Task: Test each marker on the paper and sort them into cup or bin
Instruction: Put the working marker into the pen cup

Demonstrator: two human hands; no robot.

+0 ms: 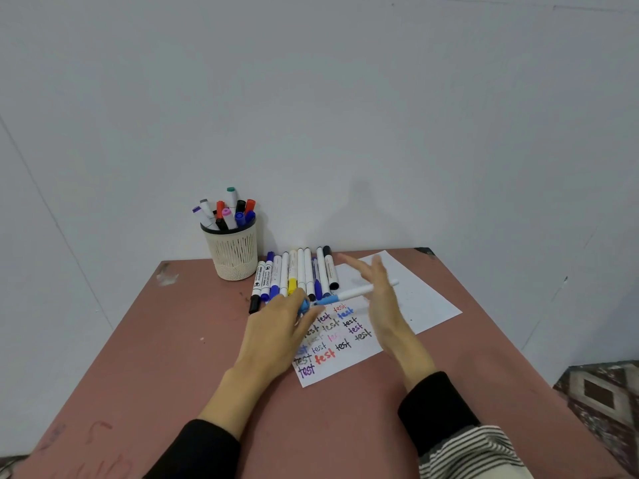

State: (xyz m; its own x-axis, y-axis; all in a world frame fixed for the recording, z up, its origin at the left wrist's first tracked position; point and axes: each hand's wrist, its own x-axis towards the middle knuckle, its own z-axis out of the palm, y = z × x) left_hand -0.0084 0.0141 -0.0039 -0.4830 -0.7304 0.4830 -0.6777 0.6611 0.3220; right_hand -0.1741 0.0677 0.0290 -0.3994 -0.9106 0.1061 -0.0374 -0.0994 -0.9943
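Note:
A white marker with a light-blue end (352, 292) lies level above the paper (349, 364), which is covered with several coloured "test" words. My left hand (276, 326) pinches the marker's light-blue end at its fingertips. My right hand (378, 299) is held edge-on in front of the marker's white barrel, its fingers straight and spread. I cannot tell whether it touches the barrel. Several markers (297, 274) lie in a row at the table's back. A cream mesh cup (235, 257) at the back left holds several markers. No bin is in view.
A blank white sheet (428, 305) lies to the right, partly under the written paper. The reddish table (173, 357) stands against a white wall. A patterned rug (601, 395) covers the floor at the right.

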